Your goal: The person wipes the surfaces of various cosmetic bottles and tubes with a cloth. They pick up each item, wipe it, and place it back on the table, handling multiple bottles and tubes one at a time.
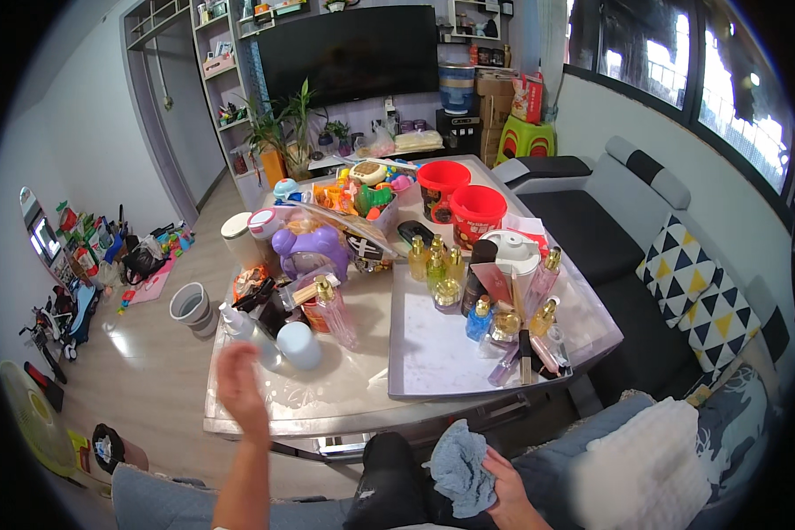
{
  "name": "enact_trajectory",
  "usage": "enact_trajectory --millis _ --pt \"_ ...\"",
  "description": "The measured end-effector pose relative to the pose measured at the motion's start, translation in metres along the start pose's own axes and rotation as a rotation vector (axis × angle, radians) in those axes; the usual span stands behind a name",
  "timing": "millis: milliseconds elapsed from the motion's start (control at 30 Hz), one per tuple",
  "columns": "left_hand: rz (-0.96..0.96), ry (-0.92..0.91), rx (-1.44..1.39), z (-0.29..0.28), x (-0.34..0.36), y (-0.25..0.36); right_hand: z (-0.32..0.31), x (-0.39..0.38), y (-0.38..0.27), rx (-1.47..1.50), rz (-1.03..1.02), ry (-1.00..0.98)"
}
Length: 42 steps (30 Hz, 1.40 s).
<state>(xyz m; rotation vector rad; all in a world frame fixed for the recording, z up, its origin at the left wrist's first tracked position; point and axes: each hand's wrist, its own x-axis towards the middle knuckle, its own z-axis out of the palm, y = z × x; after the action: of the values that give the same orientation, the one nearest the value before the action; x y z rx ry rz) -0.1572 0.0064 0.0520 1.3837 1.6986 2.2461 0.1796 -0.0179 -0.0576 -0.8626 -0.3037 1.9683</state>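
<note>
My left hand, smeared by motion, is raised at the table's near left edge. Its fingers look loosely stretched and I see nothing in them. Just beyond it stands a clear spray bottle with a white pump top, beside a round pale-blue jar. My right hand grips a crumpled grey-blue cloth above my lap. Past the cloth, a shallow white tray holds several perfume bottles, a blue bottle and cosmetic tubes, grouped toward its far and right sides.
On the table also stand a pink bottle, a purple toy-like case, two red buckets and a bin of toys. A grey sofa runs along the right. A grey bin sits on the floor at left.
</note>
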Motion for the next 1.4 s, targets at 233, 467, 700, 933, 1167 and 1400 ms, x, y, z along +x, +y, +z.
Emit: enact_trajectory --millis 233,467,700,933,1167,1400 --pt "0.059 -0.638 0.165 0.175 -0.038 -0.01 0.002 -0.007 -0.011 0.073 0.018 -0.106" --pt "0.109 -0.564 0.499 0.251 -0.047 -0.07 -0.023 -0.011 -0.013 0.156 -0.028 -0.22" --pt "0.031 -0.51 0.578 0.268 -0.049 -0.084 -0.031 -0.007 -0.011 0.167 -0.038 -0.213" --pt "0.04 -0.468 0.495 0.269 -0.044 -0.102 -0.029 -0.008 -0.012 0.163 -0.024 -0.204" --pt "-0.011 -0.564 0.576 0.264 -0.044 -0.099 -0.028 -0.009 -0.01 0.16 -0.025 -0.189" --pt "-0.041 -0.573 0.5 0.261 -0.035 -0.117 -0.028 -0.01 -0.009 0.156 -0.03 -0.186"
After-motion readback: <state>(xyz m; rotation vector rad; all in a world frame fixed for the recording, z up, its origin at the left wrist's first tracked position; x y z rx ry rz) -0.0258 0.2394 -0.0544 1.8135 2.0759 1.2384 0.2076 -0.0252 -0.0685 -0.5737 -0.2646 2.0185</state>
